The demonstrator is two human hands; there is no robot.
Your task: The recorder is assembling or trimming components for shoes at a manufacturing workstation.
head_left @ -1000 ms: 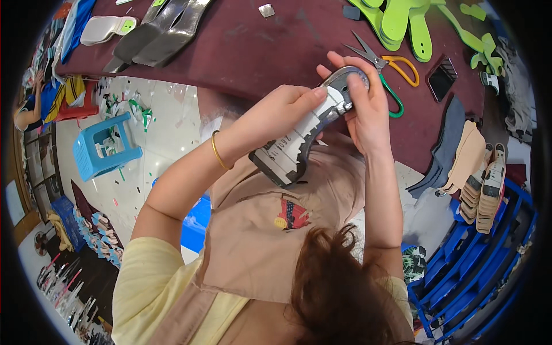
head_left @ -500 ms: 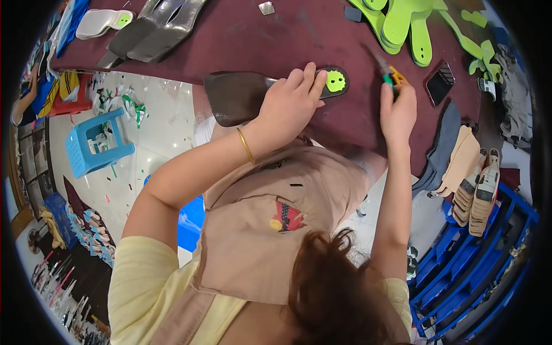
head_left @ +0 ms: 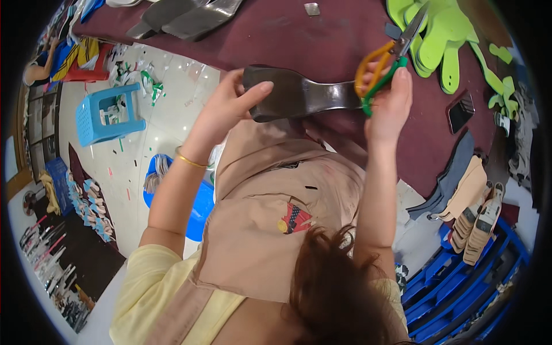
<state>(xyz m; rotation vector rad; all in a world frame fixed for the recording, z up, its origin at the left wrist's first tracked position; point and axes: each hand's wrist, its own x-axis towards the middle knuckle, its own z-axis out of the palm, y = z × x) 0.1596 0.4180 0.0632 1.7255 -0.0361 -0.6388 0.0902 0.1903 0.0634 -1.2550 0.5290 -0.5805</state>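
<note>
Over maroon table [head_left: 322, 34], left hand [head_left: 227, 106] gripping dark sole [head_left: 299, 95].

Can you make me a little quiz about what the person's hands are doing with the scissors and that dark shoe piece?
1. True or false: the right hand holds scissors with orange and green handles.
2. What does the left hand grip? A) the dark shoe sole piece B) the blue plastic stool C) the phone
3. Fill in: the bright cut-out shapes lying on the dark red table are ____ in colour.

Key: 1 true. 2 A. 3 green.
</note>
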